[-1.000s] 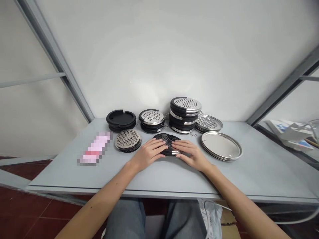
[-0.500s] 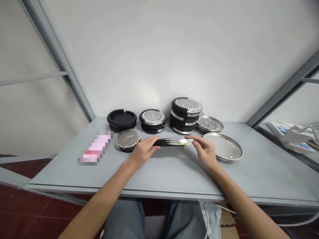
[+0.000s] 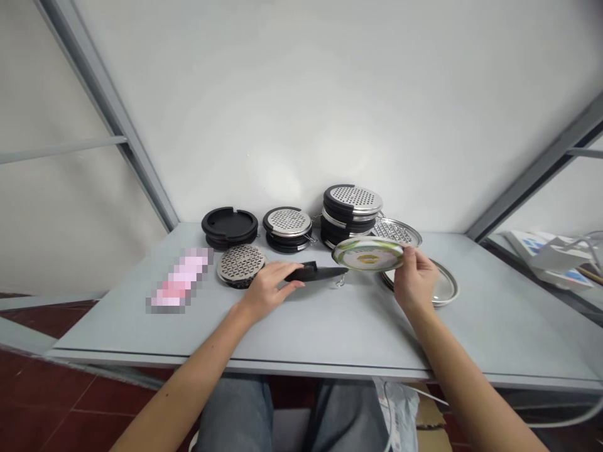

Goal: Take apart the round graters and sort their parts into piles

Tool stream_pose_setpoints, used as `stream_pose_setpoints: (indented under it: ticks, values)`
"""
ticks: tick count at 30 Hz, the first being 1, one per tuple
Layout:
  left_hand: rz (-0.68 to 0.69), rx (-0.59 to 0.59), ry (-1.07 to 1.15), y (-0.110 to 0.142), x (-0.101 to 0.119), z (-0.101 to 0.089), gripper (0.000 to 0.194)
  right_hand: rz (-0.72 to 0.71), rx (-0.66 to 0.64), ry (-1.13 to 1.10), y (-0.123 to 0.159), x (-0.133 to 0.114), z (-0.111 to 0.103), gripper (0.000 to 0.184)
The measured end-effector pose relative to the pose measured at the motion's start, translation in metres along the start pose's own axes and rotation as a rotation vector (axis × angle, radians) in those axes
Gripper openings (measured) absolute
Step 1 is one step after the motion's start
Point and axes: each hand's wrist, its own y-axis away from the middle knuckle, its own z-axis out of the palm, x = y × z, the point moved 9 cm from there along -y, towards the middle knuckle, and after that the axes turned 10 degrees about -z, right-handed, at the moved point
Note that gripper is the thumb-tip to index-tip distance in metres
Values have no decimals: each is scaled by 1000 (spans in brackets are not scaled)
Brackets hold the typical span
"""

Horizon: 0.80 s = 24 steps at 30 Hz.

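My left hand (image 3: 268,290) grips the edge of a black round holder (image 3: 323,274), seen nearly edge-on above the table. A small metal hook (image 3: 341,280) hangs beneath its right end. My right hand (image 3: 417,279) pinches the right rim of a thin round disc (image 3: 370,254), tilted so its white, green and yellow printed face shows. That disc is apart from the black holder, just above and to its right. Below and behind my right hand lies a stack of plain metal discs (image 3: 446,287), partly covered. Left of my left hand rests a perforated grater disc (image 3: 241,263).
Along the wall stand black holders (image 3: 230,225), a shorter stack topped with a grater disc (image 3: 288,221) and a taller stack (image 3: 353,199). Metal grater discs (image 3: 398,231) lie right of it. A blurred pink item (image 3: 188,270) is at the left. Grey posts flank the table (image 3: 301,342).
The printed disc has come out of the black holder, and my right hand has moved it up and to the right. My left hand keeps the holder in nearly the same place.
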Motion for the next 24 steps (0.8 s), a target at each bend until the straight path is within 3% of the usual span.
stream_pose_setpoints:
  ticks: [2, 6, 12, 18, 24]
  values:
    - [53, -23, -5, 1, 7, 3, 30, 7, 34, 67, 4, -6, -3, 30]
    - [121, -90, 49, 8, 22, 9, 35, -39, -57, 100, 10, -20, 11, 24]
    - [53, -143, 111, 22, 27, 4, 35, -64, -69, 117, 13, -23, 12, 21]
    - [77, -81, 77, 27, 39, -18, 36, -341, -325, 65, 24, -53, 36, 13]
    - [59, -12, 80, 17, 57, -49, 36, -516, -607, 45, 40, -71, 63, 16]
